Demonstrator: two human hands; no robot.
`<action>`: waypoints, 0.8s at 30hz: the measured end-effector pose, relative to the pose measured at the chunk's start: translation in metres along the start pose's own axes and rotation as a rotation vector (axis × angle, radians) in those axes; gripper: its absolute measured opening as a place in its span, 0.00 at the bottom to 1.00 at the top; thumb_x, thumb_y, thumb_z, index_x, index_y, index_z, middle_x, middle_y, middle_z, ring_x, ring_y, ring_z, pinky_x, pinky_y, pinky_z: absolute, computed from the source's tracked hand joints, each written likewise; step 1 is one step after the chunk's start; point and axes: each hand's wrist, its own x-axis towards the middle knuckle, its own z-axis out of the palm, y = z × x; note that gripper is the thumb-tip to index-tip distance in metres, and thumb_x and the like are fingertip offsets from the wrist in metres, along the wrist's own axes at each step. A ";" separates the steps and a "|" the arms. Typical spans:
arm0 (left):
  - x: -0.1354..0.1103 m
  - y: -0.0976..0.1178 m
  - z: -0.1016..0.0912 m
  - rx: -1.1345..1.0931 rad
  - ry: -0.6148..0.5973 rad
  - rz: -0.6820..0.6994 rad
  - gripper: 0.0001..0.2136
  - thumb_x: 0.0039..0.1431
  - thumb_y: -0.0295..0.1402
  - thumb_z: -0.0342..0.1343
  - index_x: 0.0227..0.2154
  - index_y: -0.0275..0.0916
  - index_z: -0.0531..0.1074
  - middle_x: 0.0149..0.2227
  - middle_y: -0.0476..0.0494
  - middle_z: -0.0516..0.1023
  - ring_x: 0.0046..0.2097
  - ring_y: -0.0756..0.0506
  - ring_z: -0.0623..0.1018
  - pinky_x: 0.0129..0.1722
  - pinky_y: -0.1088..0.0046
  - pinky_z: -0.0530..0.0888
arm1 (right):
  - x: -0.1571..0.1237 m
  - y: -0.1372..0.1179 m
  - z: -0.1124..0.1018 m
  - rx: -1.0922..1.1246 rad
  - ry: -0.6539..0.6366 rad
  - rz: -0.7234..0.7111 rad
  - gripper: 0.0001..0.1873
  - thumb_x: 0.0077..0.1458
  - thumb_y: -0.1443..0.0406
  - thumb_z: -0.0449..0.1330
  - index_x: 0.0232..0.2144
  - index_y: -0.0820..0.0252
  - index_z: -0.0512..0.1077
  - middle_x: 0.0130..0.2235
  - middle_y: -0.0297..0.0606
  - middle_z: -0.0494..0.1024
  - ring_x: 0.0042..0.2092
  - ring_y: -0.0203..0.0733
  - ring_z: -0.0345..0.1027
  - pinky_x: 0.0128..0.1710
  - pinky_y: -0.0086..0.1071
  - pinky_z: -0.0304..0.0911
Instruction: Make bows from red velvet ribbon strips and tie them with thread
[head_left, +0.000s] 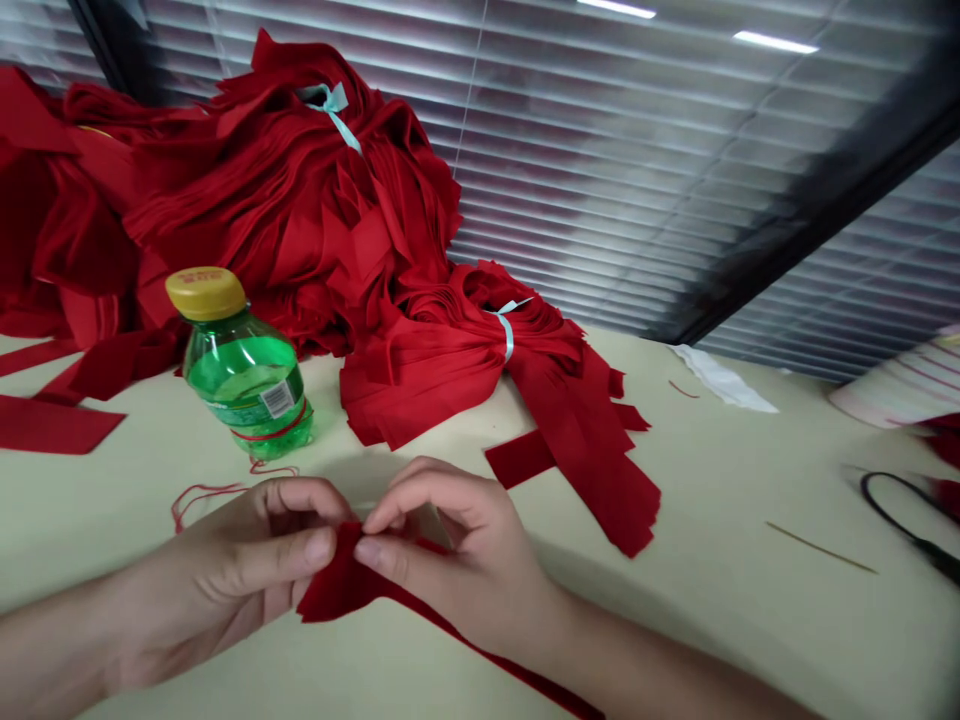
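Between my two hands is a red fabric strip, its end folded or bunched where the fingers meet. My left hand pinches the left side of that end between thumb and fingers. Close beside it, my right hand pinches the same strip with thumb and forefinger; whether a needle or thread is in that pinch is too small to make out. The rest of the strip runs under my right wrist toward the bottom edge. Loose red thread lies just behind my left hand.
A green bottle with a yellow cap stands behind my left hand. Tied bundles of red strips pile up at the back left, with a smaller tied bundle in front. White scrap, a thin stick and black-handled scissors lie to the right.
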 end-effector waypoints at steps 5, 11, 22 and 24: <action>0.002 0.006 0.007 -0.299 -0.069 -0.133 0.12 0.39 0.39 0.71 0.25 0.40 0.75 0.26 0.50 0.75 0.29 0.51 0.73 0.30 0.77 0.71 | -0.004 0.003 0.002 0.033 -0.022 0.025 0.03 0.46 0.69 0.65 0.26 0.58 0.74 0.28 0.32 0.75 0.31 0.35 0.69 0.31 0.28 0.65; 0.000 0.014 0.010 -0.243 -0.050 -0.098 0.08 0.46 0.35 0.68 0.24 0.38 0.76 0.25 0.48 0.75 0.28 0.51 0.73 0.28 0.78 0.72 | -0.005 0.008 0.001 0.008 0.006 -0.019 0.04 0.48 0.70 0.63 0.29 0.59 0.74 0.30 0.34 0.75 0.32 0.35 0.69 0.32 0.29 0.67; 0.001 0.020 0.005 0.063 -0.026 -0.010 0.07 0.56 0.37 0.57 0.31 0.40 0.73 0.25 0.53 0.68 0.26 0.54 0.67 0.25 0.82 0.68 | 0.001 -0.003 -0.009 -0.024 -0.060 -0.176 0.08 0.44 0.74 0.65 0.28 0.58 0.76 0.36 0.37 0.74 0.40 0.39 0.70 0.42 0.33 0.68; 0.002 0.029 -0.002 0.357 0.059 0.047 0.11 0.55 0.42 0.56 0.31 0.39 0.73 0.24 0.53 0.67 0.25 0.54 0.66 0.24 0.82 0.67 | 0.005 -0.013 -0.020 0.000 -0.095 -0.142 0.08 0.43 0.75 0.64 0.27 0.58 0.74 0.35 0.37 0.74 0.41 0.39 0.70 0.44 0.35 0.67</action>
